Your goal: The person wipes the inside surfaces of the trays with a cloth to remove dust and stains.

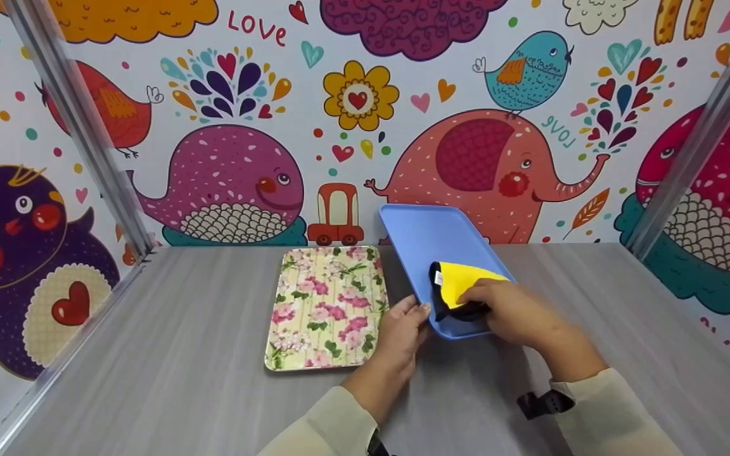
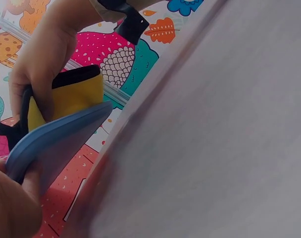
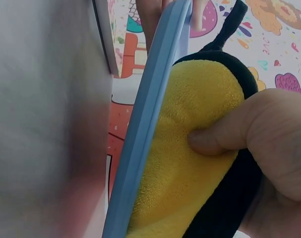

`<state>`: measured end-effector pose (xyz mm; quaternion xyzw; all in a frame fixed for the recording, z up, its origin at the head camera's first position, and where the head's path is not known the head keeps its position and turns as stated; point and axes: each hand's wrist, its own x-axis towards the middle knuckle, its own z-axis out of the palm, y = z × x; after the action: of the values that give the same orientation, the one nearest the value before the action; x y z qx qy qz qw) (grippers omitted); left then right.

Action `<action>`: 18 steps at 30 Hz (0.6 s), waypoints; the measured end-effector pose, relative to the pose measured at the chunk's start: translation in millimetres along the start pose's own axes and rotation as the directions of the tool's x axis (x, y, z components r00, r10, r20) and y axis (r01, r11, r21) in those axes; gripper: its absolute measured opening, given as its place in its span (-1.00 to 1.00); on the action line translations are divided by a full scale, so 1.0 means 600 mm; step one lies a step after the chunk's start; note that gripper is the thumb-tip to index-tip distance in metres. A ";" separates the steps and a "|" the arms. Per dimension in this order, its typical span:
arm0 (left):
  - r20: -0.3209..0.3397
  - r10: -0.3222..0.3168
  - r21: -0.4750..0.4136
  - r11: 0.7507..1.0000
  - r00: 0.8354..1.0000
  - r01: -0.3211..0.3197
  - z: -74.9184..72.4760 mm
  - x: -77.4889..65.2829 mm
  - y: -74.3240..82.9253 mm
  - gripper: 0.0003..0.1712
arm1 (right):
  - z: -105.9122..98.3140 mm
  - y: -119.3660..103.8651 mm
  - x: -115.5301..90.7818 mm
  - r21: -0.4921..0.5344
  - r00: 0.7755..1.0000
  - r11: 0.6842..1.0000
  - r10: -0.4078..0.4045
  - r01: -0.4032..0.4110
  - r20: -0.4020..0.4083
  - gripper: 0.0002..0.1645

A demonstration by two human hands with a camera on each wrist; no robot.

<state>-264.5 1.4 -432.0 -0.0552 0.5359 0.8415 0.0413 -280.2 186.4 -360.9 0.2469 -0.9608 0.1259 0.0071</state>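
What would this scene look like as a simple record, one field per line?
left hand: grips the blue tray by its left edge, towards the near end
right hand: holds a yellow-and-black cloth on the tray's upper face
blue tray: tilted, near end raised off the gray table
floral tray: flat on the table, left of the blue one
wall: cartoon print, including an elephant
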 end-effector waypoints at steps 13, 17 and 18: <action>0.008 0.001 0.024 1.000 1.000 -0.002 -0.003 -0.007 0.001 -0.49 | 0.000 -0.031 -0.007 -0.019 0.998 0.998 -0.063 0.063 0.008 -0.45; 0.001 0.013 0.032 0.999 1.000 -0.013 -0.002 -0.006 -0.001 -0.48 | 0.000 -0.035 -0.009 -0.036 0.997 0.996 -0.076 0.076 0.008 -0.48; 0.002 0.016 0.031 0.999 1.000 -0.016 -0.002 -0.007 -0.001 -0.47 | 0.000 -0.036 -0.010 -0.039 0.997 0.996 -0.080 0.080 0.007 -0.48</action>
<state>-260.5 0.4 -432.5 -0.0496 0.5491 0.8335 0.0361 -264.6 170.7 -356.1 0.2853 -0.9524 0.1061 0.0143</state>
